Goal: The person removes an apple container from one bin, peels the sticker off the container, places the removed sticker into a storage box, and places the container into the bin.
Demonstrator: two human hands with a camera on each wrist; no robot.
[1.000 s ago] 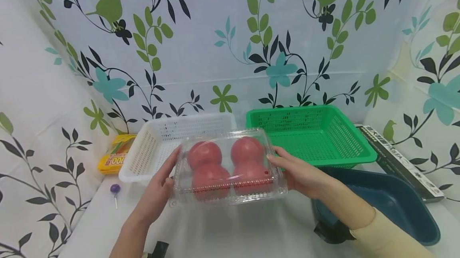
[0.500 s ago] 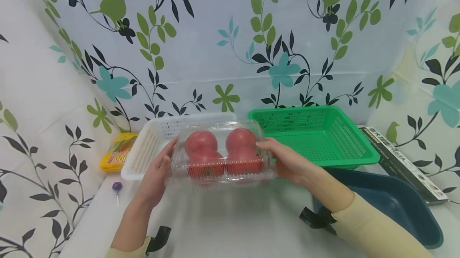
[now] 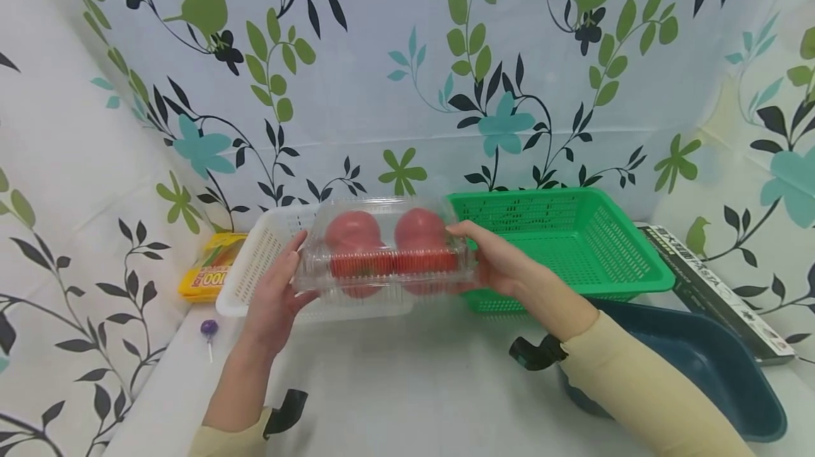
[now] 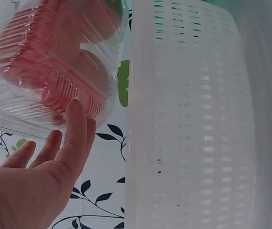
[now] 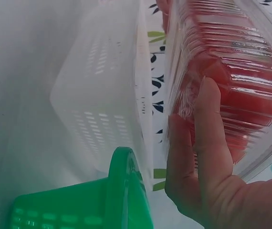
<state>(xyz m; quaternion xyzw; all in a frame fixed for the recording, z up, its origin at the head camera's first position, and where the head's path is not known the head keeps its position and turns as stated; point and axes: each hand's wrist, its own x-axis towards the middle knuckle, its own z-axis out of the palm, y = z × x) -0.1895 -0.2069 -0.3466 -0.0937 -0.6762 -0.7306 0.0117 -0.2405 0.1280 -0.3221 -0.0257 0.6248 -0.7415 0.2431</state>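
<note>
Both hands hold a clear plastic clamshell box of red tomatoes above the front of the white basket. The left hand grips the box's left end, with fingertips against the ribbed plastic in the left wrist view. At the other end the right hand has its thumb on the upper edge; its fingers spread over the box's side in the right wrist view. The lid's near side and ribbed wall face me. Much of the white basket's inside is hidden behind the box.
A green basket stands right of the white one. In front of it is a dark blue tub, beside a long black-and-white box. A yellow packet and a purple lollipop lie at left. A patterned curtain hangs behind.
Both hands have carried the box of tomatoes away from me and slightly left, over the white basket. It has tipped so that its near side shows more.
</note>
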